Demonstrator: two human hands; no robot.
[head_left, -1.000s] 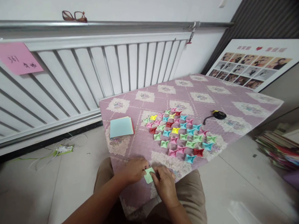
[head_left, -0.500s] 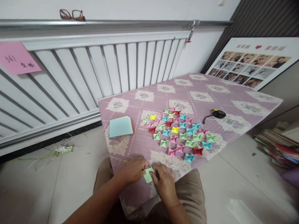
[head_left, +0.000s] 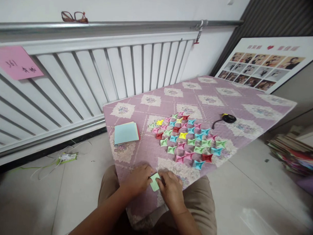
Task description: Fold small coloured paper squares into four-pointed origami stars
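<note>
Folded light-green paper (head_left: 155,184), one, on table (head_left: 143,204) near its close edge, between both hands; upper corners partly covered, underside hidden; left fingertips hard to make out; forearms (head_left: 102,211) cut off below; left hand (head_left: 136,179), curled, grip pinching left edge; right hand (head_left: 172,188), arched, grip pinching right side, thumb on top.

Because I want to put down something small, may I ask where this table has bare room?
Bare tablecloth shows widest beyond the folded papers, toward the radiator and photo board. A narrower strip separates the blue-topped stack from them. Crowded: among the folded papers, and the near corner, where the left hand and right hand hold green paper.
</note>
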